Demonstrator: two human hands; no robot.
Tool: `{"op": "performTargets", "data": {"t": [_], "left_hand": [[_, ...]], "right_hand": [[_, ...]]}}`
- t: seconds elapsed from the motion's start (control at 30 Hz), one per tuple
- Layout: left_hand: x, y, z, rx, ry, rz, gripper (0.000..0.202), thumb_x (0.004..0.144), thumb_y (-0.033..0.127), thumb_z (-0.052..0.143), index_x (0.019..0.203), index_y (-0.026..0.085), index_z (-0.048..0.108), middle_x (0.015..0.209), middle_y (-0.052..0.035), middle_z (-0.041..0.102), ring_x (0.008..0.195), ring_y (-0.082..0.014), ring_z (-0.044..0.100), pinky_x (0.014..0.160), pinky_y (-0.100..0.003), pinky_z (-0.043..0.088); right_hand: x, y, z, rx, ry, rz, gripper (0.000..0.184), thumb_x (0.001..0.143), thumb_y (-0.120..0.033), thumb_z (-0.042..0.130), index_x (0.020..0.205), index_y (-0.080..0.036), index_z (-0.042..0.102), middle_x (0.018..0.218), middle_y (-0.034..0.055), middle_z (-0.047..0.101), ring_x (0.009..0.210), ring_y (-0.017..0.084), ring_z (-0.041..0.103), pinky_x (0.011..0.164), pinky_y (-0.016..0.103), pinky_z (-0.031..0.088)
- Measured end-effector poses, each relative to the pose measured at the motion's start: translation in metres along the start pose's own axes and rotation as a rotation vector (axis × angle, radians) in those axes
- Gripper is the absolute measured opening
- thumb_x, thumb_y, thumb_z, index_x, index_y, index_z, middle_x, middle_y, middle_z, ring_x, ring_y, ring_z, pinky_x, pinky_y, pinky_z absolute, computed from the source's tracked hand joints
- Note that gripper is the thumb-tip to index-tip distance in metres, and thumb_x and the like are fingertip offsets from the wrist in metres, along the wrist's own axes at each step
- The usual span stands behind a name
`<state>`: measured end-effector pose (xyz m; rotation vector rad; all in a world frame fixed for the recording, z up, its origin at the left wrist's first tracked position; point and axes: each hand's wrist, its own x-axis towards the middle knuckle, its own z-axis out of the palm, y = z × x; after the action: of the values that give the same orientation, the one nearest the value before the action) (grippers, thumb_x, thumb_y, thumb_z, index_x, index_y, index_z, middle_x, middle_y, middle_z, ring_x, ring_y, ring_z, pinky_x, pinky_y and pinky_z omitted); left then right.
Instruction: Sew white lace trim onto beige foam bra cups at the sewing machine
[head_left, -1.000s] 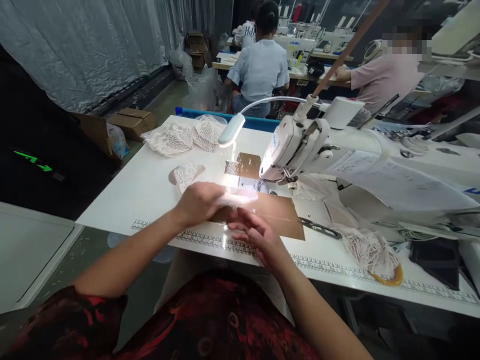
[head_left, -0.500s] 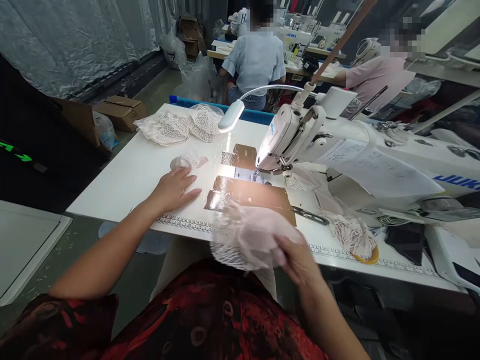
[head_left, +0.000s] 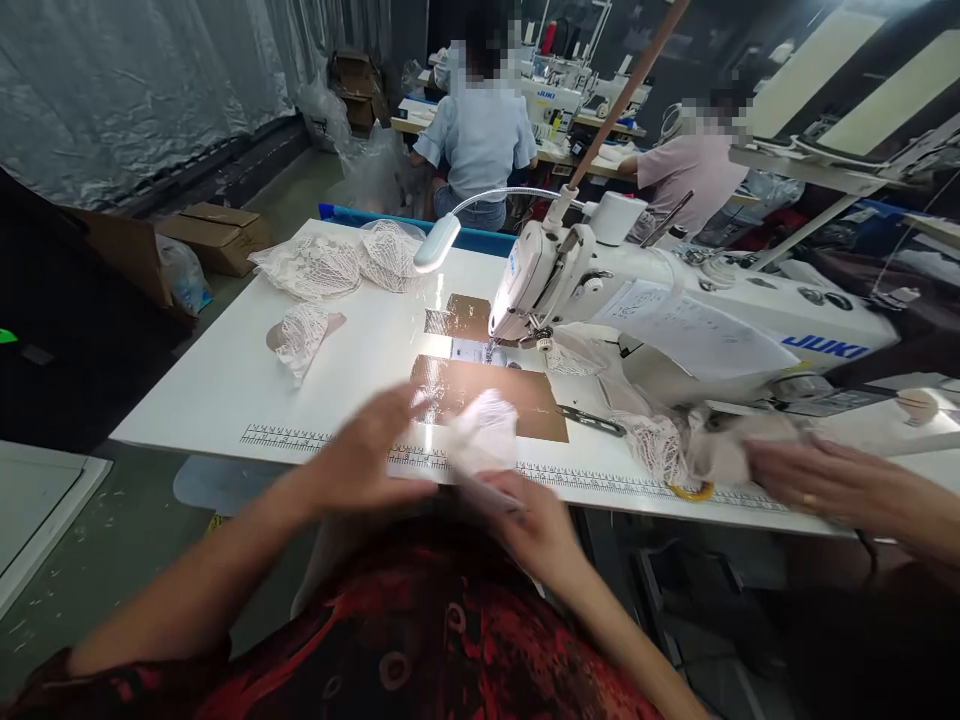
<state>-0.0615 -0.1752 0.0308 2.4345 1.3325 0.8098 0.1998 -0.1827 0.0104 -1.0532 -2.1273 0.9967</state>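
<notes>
My right hand (head_left: 534, 528) is at the table's near edge, closed on a small white lace piece (head_left: 486, 432) that it holds up over the printed ruler (head_left: 300, 438). Just left of the piece is my left hand (head_left: 367, 452), fingers pointing toward it and smeared by motion; I cannot tell whether it touches the lace. Beyond both hands lies a brown sheet (head_left: 491, 385) under the needle of the white sewing machine (head_left: 551, 270).
Another person's hand (head_left: 817, 480) reaches in from the right onto pale fabric (head_left: 720, 455) beside a lace heap (head_left: 654, 445). Thread snips (head_left: 592, 418) lie by the brown sheet. One lace piece (head_left: 300, 335) and a lace pile (head_left: 337, 265) sit far left. A gooseneck lamp (head_left: 439, 243) hangs over the table.
My left hand came off the table and moved right toward the lace. My right hand shifted left with the piece, now bunched smaller. Another person's hand entered from the right.
</notes>
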Motion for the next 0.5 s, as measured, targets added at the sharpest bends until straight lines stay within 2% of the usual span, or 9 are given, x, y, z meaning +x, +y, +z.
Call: {"op": "performTargets", "data": {"t": [0.03,0.1,0.17,0.27,0.37,0.43,0.47,0.5], "left_hand": [[0.002,0.018,0.007,-0.095,-0.135,0.075,0.069,0.073,0.039,0.067,0.134,0.022,0.038,0.138,-0.0119,0.046,0.127,-0.0297,0.043,0.106,-0.044,0.039],[0.001,0.039,0.017,-0.214,-0.241,0.042,0.056,0.074,0.023,0.06,0.128,0.021,0.043,0.119,-0.0088,0.061,0.106,-0.0237,0.06,0.089,-0.035,0.049],[-0.003,0.038,0.019,-0.236,-0.186,-0.08,0.042,0.073,0.014,0.051,0.114,0.02,0.051,0.102,-0.0051,0.066,0.088,-0.0193,0.063,0.076,-0.029,0.05],[-0.011,0.014,0.011,-0.1,-0.031,-0.244,0.028,0.073,0.012,0.046,0.098,0.018,0.058,0.093,-0.0051,0.066,0.082,-0.0193,0.061,0.07,-0.028,0.047],[-0.013,-0.004,0.001,0.014,0.001,-0.402,0.02,0.076,0.017,0.047,0.09,0.017,0.062,0.086,-0.0058,0.065,0.077,-0.0204,0.059,0.066,-0.028,0.044],[-0.01,-0.002,-0.003,-0.179,-0.098,-0.44,0.018,0.082,0.022,0.046,0.083,0.016,0.063,0.079,-0.0041,0.064,0.071,-0.0186,0.058,0.063,-0.026,0.044],[-0.008,0.002,-0.005,-0.366,-0.204,-0.42,0.023,0.085,0.025,0.044,0.082,0.016,0.064,0.077,-0.0037,0.064,0.069,-0.0174,0.058,0.063,-0.026,0.044],[-0.004,0.007,-0.005,-0.579,-0.341,-0.381,0.028,0.089,0.029,0.041,0.084,0.016,0.065,0.078,-0.0039,0.065,0.068,-0.0163,0.058,0.063,-0.025,0.045]], "right_hand": [[0.005,-0.005,0.004,0.058,-0.053,-0.02,0.013,0.088,-0.03,0.054,0.083,-0.021,0.063,0.082,0.0024,0.068,0.075,0.016,0.063,0.067,0.027,0.05],[0.014,-0.014,0.011,0.149,-0.097,-0.049,0.012,0.085,-0.024,0.055,0.074,-0.021,0.058,0.073,0.0007,0.066,0.068,0.015,0.061,0.062,0.026,0.047],[0.021,-0.023,0.011,0.127,-0.035,-0.119,0.008,0.079,-0.019,0.058,0.072,-0.022,0.054,0.074,0.0012,0.065,0.067,0.015,0.06,0.06,0.026,0.045],[0.022,-0.034,-0.003,0.053,0.115,-0.246,0.015,0.071,-0.013,0.062,0.073,-0.024,0.051,0.077,0.0016,0.065,0.063,0.015,0.059,0.055,0.025,0.042],[0.021,-0.04,-0.022,0.075,0.343,-0.225,0.018,0.07,-0.012,0.064,0.072,-0.025,0.05,0.073,-0.0002,0.061,0.062,0.014,0.056,0.055,0.025,0.041],[0.026,-0.039,-0.029,0.109,0.429,-0.116,0.016,0.071,-0.015,0.065,0.072,-0.024,0.051,0.071,-0.0009,0.059,0.065,0.014,0.055,0.058,0.025,0.041],[0.03,-0.036,-0.031,0.141,0.395,-0.038,0.014,0.072,-0.017,0.065,0.071,-0.023,0.053,0.073,-0.0004,0.059,0.068,0.014,0.055,0.06,0.025,0.041],[0.034,-0.031,-0.031,0.198,0.304,0.052,0.012,0.073,-0.019,0.065,0.072,-0.023,0.054,0.077,0.0003,0.06,0.07,0.015,0.055,0.062,0.026,0.042]]}}
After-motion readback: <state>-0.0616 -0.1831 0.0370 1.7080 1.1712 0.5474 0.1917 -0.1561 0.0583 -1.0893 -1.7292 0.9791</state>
